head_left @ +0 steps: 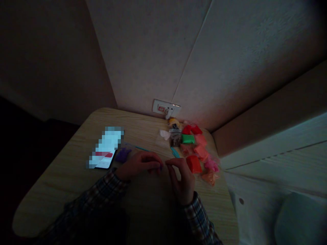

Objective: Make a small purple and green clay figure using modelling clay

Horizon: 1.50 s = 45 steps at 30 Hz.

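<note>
My left hand point(141, 165) is closed above the table, palm inward, with a small purple piece of clay point(161, 167) showing at its fingertips. Just to the right, my right hand point(183, 180) makes a pinch of thumb and forefinger; whatever is between those tips is too small to tell. A narrow gap separates the two hands. A lump of purple clay point(123, 154) in clear wrapping lies behind my left wrist. Beyond the right hand is a light blue tool point(175, 152), and a thin blue stick point(141, 148) lies behind the left hand.
A lit phone point(104, 149) lies on the wooden table point(58, 180) at left. Several bagged clays are grouped at right, among them red-orange point(194, 164), green point(188, 139), pink point(211, 164) and white point(165, 134). A wall socket point(166, 108) with a plug is behind the table.
</note>
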Available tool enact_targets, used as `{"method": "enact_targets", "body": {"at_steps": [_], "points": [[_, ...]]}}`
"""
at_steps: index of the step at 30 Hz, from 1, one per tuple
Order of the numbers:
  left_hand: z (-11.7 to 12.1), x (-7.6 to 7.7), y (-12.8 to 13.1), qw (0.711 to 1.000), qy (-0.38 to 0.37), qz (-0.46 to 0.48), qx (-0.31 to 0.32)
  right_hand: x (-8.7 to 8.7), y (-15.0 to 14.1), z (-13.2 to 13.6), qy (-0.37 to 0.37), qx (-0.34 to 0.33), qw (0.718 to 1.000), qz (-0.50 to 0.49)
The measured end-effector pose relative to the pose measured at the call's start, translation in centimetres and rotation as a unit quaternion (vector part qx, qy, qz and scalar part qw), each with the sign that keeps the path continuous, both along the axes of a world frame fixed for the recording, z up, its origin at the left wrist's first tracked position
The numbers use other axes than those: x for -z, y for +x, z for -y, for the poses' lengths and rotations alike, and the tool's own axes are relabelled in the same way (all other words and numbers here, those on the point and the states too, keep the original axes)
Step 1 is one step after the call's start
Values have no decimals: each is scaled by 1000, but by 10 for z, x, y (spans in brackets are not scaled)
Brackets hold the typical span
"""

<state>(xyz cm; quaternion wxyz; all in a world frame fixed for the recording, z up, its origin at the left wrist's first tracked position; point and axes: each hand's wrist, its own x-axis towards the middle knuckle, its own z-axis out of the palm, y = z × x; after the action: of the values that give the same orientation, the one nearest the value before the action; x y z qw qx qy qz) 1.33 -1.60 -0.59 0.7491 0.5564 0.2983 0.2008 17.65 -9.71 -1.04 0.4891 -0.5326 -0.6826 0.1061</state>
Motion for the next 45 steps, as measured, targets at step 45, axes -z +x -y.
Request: {"method": "enact_targets", "body": {"at_steps": [45], "points": [[2, 8, -9, 767, 463, -435, -93, 12, 6, -6, -138, 50, 947, -287]]}}
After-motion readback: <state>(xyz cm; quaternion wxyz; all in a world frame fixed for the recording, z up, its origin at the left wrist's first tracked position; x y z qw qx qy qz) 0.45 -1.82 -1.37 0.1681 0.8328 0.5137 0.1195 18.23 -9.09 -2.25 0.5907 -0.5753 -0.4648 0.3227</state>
